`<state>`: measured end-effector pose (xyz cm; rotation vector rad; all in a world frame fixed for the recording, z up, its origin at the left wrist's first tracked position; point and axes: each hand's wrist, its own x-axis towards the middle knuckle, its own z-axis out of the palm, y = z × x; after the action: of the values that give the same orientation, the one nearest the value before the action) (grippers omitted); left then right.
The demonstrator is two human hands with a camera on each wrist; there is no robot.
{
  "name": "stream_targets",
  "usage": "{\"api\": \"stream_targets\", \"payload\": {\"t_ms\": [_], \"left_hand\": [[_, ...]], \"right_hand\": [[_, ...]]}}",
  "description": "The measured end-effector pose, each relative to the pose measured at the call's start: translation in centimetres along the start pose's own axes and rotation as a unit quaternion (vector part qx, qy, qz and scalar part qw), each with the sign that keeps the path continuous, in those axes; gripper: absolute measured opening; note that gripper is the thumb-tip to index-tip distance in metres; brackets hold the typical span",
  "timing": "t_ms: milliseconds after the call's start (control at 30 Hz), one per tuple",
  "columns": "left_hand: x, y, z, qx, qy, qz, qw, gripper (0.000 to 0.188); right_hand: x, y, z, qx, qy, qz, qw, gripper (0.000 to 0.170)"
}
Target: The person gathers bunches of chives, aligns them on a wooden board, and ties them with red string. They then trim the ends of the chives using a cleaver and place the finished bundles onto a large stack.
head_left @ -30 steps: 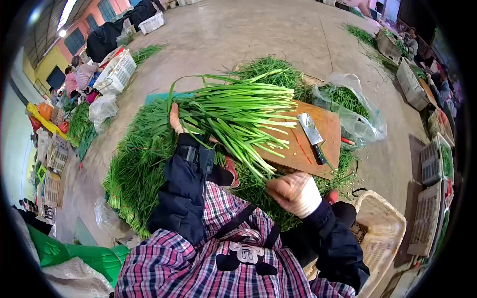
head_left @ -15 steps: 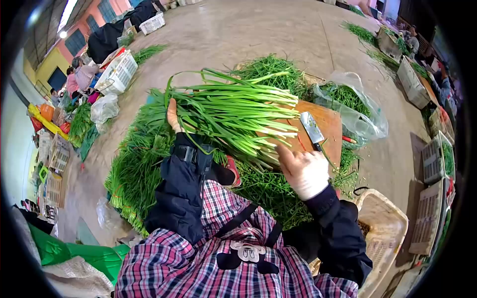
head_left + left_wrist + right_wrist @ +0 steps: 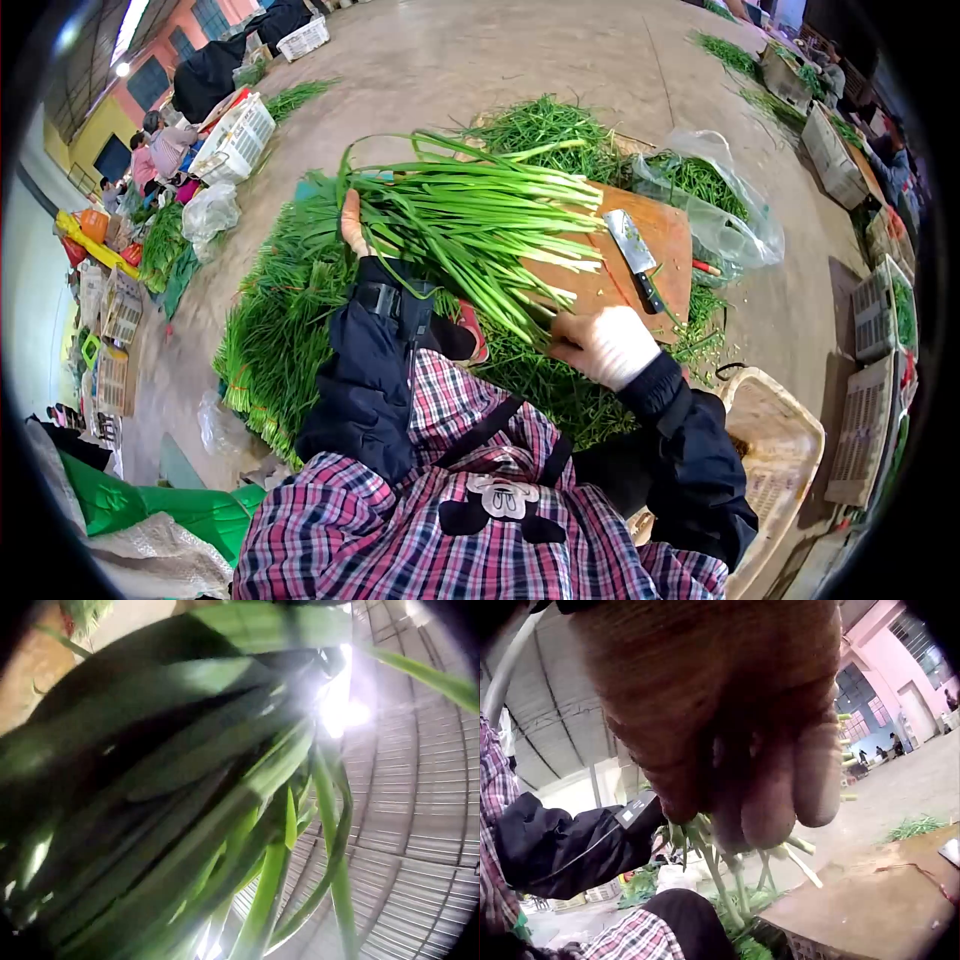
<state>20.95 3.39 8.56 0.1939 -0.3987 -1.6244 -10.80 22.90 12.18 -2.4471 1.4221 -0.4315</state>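
A thick bunch of garlic chives point(image 3: 480, 215) lies sideways across my left hand point(image 3: 354, 225), pale cut ends toward the right. That hand grips the leafy end; its thumb side shows, while the other fingers are hidden under the leaves. In the left wrist view the long flat leaves point(image 3: 187, 772) fill most of the picture. My right hand point(image 3: 600, 345), wrapped in white at the wrist, pinches stalks at the bunch's lower right edge. The right wrist view shows its curled fingers point(image 3: 769, 817) with pale stalks point(image 3: 739, 881) just below them.
A knife point(image 3: 635, 260) lies on the brown board point(image 3: 570, 285), right of the bunch. Piled chives point(image 3: 290, 330) lie at the left and more greens point(image 3: 545, 135) behind. A plastic bag of greens point(image 3: 745, 235) stands beyond the board, a pale basket point(image 3: 775, 450) at the lower right.
My right hand moved up and right off the stalk ends with fingers spread, then came back left and curled onto stalks at the bunch's lower edge. The left hand keeps its grip.
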Motion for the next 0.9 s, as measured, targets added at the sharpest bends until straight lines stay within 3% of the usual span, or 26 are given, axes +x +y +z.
{"api": "stream_targets", "payload": {"t_ms": [67, 133, 200, 300, 333, 367, 400, 467, 533, 600, 667, 700, 800, 833, 900], "left_hand": [[-0.4, 0.2, 0.4, -0.006, -0.001, 0.002, 1.000, 0.044], [0.7, 1.6, -2.1, 0.016, -0.018, 0.006, 1.000, 0.046], [0.6, 2.0, -2.1, 0.001, -0.016, 0.004, 1.000, 0.047], [0.4, 2.3, -2.2, -0.010, -0.101, -0.005, 0.995, 0.049], [0.5, 2.3, -2.2, -0.016, -0.105, 0.002, 0.994, 0.050], [0.6, 2.3, -2.3, -0.021, -0.109, 0.010, 0.994, 0.050], [0.6, 2.3, -2.3, -0.027, -0.114, 0.017, 0.993, 0.050], [0.4, 1.9, -2.2, -0.039, -0.117, -0.002, 0.992, 0.050], [0.3, 1.6, -1.9, -0.056, -0.126, -0.017, 0.990, 0.052], [-0.2, 0.9, -0.8, -0.061, -0.120, -0.012, 0.991, 0.051], [-0.5, 0.9, -0.7, -0.039, -0.097, -0.009, 0.994, 0.048], [-0.2, 1.2, -1.1, -0.025, -0.117, -0.023, 0.993, 0.045], [-0.2, 1.6, -1.1, -0.032, -0.112, -0.046, 0.992, 0.044], [-0.7, 0.9, -1.1, -0.009, -0.075, -0.019, 0.997, 0.044], [-1.2, 0.4, -0.7, -0.021, -0.082, -0.023, 0.996, 0.045]], "right_hand": [[-2.1, 1.1, 0.7, 0.028, -0.007, -0.012, 1.000, 0.025], [-4.4, 1.9, 1.2, 0.025, -0.095, 0.025, 0.995, 0.024], [-5.9, 2.5, 2.0, -0.037, -0.251, 0.095, 0.963, 0.030], [-7.2, 2.3, 2.3, -0.025, -0.195, 0.145, 0.970, 0.032], [-7.2, 1.7, 2.4, 0.131, -0.110, 0.163, 0.972, 0.030], [-6.8, 0.6, 2.5, 0.282, -0.022, 0.175, 0.943, 0.028], [-6.2, -0.6, 2.6, 0.424, 0.068, 0.183, 0.884, 0.026], [-4.3, -3.1, 1.7, 0.649, 0.137, 0.222, 0.715, 0.028], [-1.9, -3.4, 2.4, 0.731, 0.165, 0.227, 0.622, 0.030], [0.3, -3.2, 4.0, 0.774, 0.195, 0.212, 0.564, 0.030], [2.1, -3.1, 4.9, 0.767, 0.225, 0.213, 0.562, 0.031], [2.7, -2.9, 5.4, 0.738, 0.233, 0.208, 0.598, 0.031], [3.1, -2.4, 5.6, 0.558, 0.234, 0.216, 0.766, 0.026], [3.3, -2.1, 5.8, 0.469, 0.261, 0.199, 0.820, 0.026], [3.8, -1.5, 6.0, 0.274, 0.309, 0.158, 0.897, 0.026]]}}
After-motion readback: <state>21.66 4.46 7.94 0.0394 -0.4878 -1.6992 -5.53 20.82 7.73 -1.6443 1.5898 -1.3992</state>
